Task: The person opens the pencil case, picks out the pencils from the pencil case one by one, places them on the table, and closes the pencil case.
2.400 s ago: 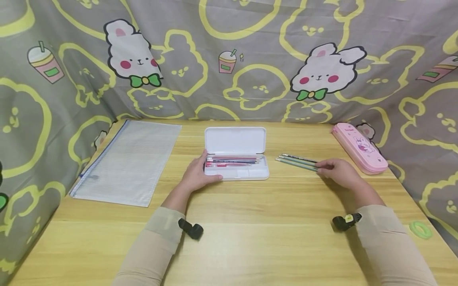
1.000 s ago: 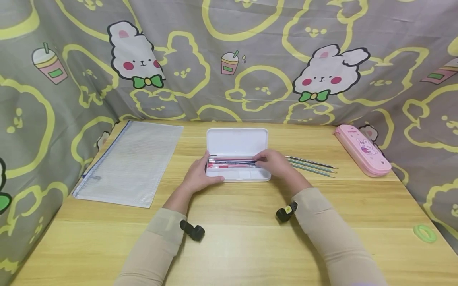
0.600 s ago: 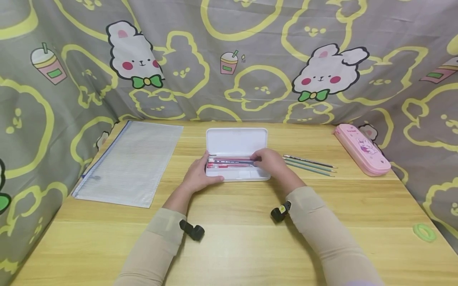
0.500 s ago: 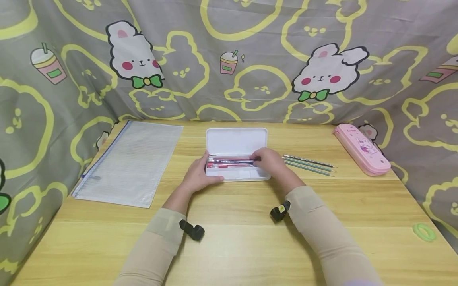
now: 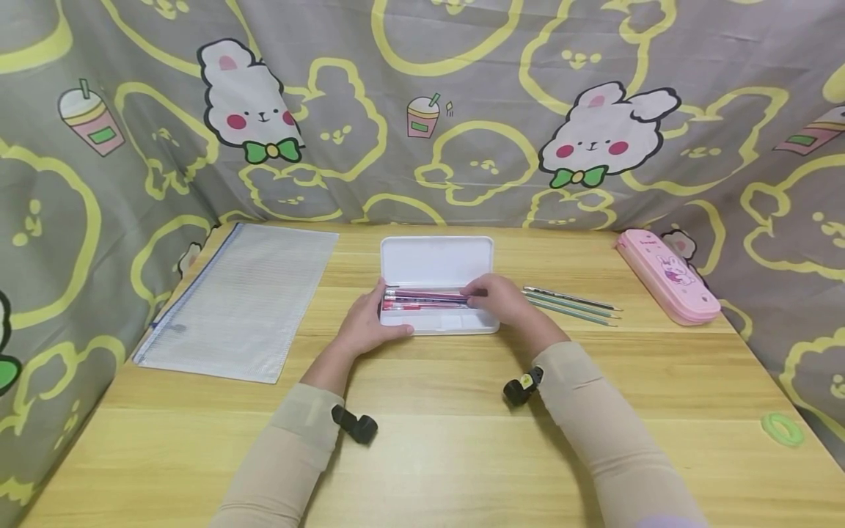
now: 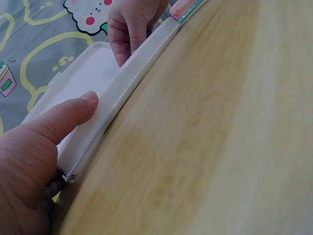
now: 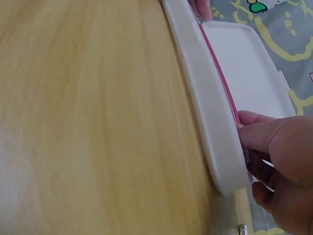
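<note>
A white pencil box (image 5: pixel 425 321) lies with its lid (image 5: pixel 437 261) raised, several pencils (image 5: pixel 422 302) inside. My left hand (image 5: pixel 365 323) grips its left end, the thumb on the front edge in the left wrist view. At the box's right end, my right hand (image 5: pixel 503 299) pinches pencil ends between thumb and fingers. The right wrist view shows a pinkish-red pencil (image 7: pixel 220 73) running up to those fingertips; how many pencils they hold is hidden. Right of that hand, two green pencils (image 5: pixel 569 309) and a black patterned pencil (image 5: pixel 571 298) lie on the table.
A pink zippered pencil case (image 5: pixel 670 277) is at the back right. On the left lies a translucent mesh zip pouch (image 5: pixel 240 301). A green ring (image 5: pixel 783 429) sits near the right table edge. A patterned curtain (image 5: pixel 488 191) surrounds the wooden table (image 5: pixel 429 455).
My right hand let go of the loose pencils at the right and came left into the pencil box. A pencil inside has shifted slightly under its fingers. The left hand stayed put.
</note>
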### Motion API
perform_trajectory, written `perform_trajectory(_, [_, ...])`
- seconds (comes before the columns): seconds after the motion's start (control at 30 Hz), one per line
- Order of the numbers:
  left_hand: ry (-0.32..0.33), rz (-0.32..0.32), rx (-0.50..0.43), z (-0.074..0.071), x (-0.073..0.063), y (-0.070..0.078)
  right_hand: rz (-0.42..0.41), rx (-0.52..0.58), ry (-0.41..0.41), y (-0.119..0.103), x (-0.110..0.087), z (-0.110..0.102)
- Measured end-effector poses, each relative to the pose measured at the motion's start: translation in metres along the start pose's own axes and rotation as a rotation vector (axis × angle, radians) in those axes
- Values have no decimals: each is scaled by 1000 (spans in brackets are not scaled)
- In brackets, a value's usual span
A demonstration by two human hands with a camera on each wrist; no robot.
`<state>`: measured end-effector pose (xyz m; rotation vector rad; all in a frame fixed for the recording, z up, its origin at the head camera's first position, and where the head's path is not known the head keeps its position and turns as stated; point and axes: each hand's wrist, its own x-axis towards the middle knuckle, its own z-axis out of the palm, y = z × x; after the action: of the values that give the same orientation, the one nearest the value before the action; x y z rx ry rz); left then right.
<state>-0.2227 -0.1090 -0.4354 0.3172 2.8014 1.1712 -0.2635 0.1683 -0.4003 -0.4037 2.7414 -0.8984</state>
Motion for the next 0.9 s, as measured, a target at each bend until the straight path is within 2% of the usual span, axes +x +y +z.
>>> perform_trajectory(0.23, [-9,-11,-1,-1,-1,2,6,29,21,7,-12,-18])
perform_trajectory(0.47, [-8,-10,15,-1,0,1,-8,66,96,28,-33,-43])
perform_trajectory(0.57, [-8,-6,17,-1,0,0,-15,41,117,39,-45,-54])
perform_trajectory(0.9, [-4,6,15,-1,-1,0,38,-47,148,72,-90,-83])
